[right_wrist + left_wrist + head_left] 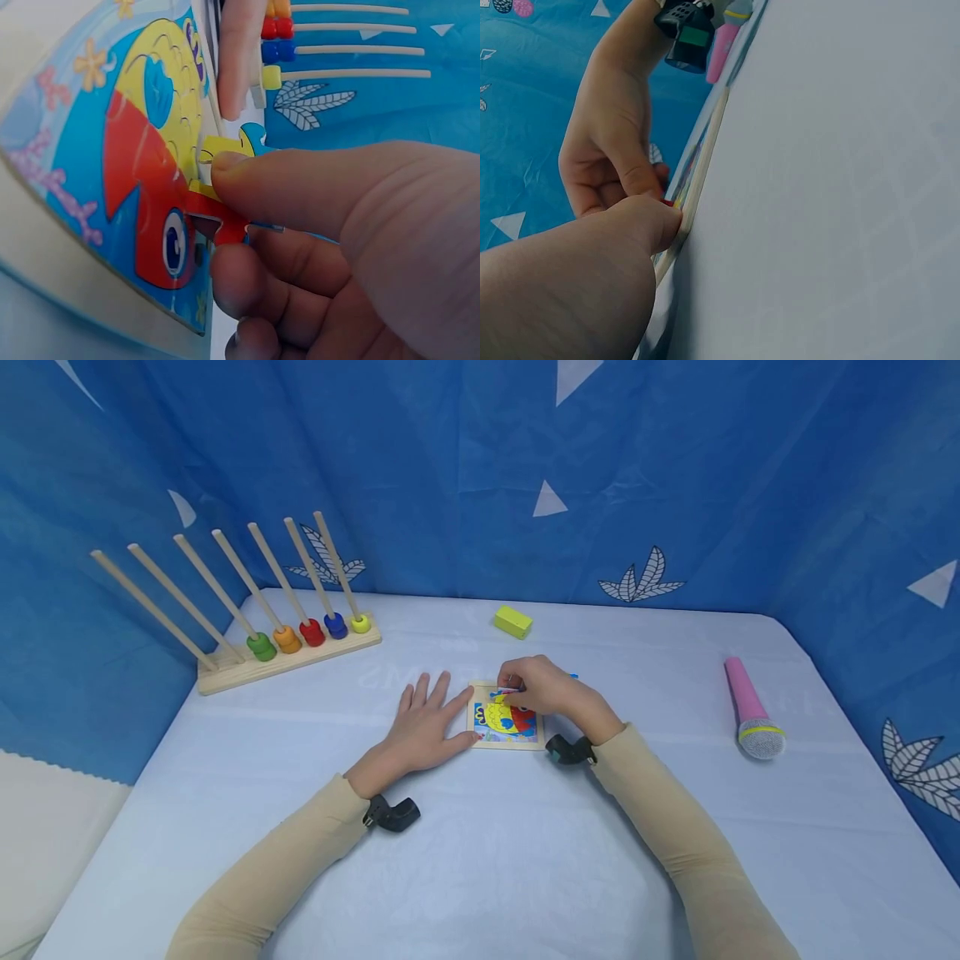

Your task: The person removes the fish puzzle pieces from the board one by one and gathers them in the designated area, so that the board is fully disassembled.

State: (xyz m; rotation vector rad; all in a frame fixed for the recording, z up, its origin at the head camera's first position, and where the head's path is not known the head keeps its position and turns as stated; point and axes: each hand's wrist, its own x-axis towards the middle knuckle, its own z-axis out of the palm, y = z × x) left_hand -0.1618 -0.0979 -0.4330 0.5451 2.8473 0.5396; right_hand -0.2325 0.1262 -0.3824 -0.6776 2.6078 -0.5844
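Note:
A wooden jigsaw puzzle board [517, 746] with a red and yellow fish picture lies flat on the table between the hands. My right hand [551, 687] is over its upper right part and pinches a puzzle piece [230, 231] between thumb and fingers. Red, yellow and blue show on that piece, held close to the fish's upper side in the right wrist view. My left hand [422, 733] lies palm down with fingers spread, thumb and index finger at the board's left edge. In the left wrist view, the left thumb [664, 221] touches the board's rim.
A wooden peg stand [300, 658] with coloured beads stands at the back left. Behind the board lies a yellow-green block [513, 622]. A pink toy microphone [750, 710] rests on the right. Something small and blue [574, 676] peeks out beyond the right hand.

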